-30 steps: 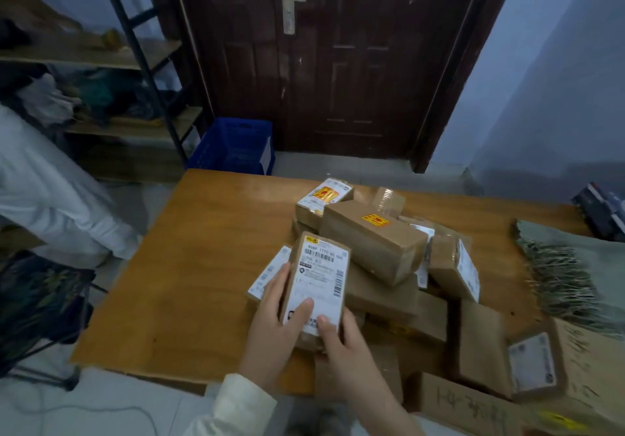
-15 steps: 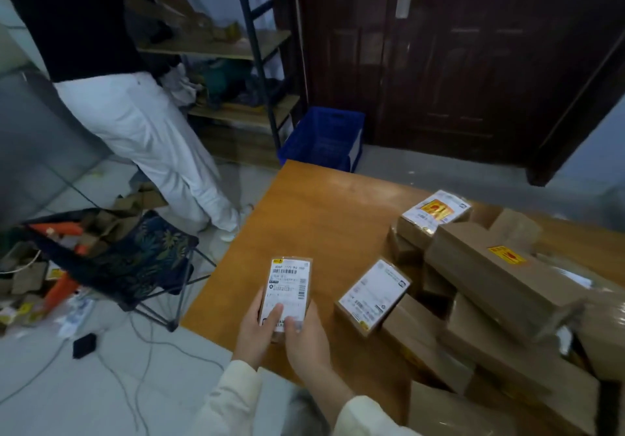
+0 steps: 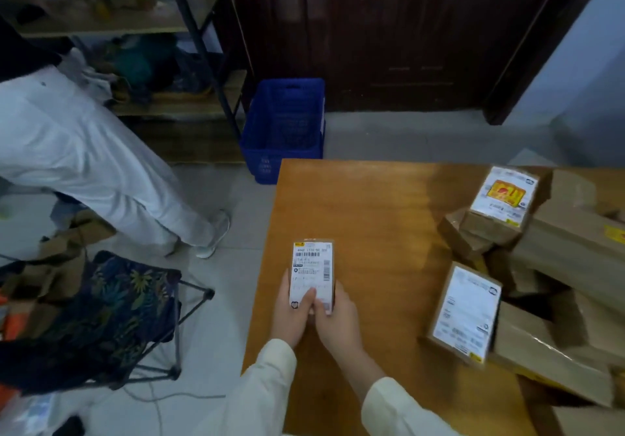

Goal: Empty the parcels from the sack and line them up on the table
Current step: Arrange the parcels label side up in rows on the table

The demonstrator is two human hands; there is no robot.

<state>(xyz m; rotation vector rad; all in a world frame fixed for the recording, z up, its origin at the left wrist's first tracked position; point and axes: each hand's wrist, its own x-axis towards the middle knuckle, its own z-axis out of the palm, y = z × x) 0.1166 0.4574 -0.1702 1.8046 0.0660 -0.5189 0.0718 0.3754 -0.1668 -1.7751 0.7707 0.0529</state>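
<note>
A small brown parcel (image 3: 311,268) with a white barcode label lies near the left edge of the wooden table (image 3: 382,219). My left hand (image 3: 291,314) and my right hand (image 3: 334,320) both grip its near end, thumbs on the label. A heap of brown cardboard parcels (image 3: 554,266) fills the table's right side. On it are a flat parcel with a white label (image 3: 465,314) and a box with a yellow-red sticker (image 3: 502,199). No sack is in view.
A person in white trousers (image 3: 84,161) stands left of the table. A folding stool with a leaf-print seat (image 3: 101,317) sits on the floor at the left. A blue crate (image 3: 284,128), shelves (image 3: 142,26) and a dark door (image 3: 389,30) lie beyond.
Both hands carried the labelled parcel from the heap leftward to the table's left edge. My view swung left, bringing the standing person and the stool into sight.
</note>
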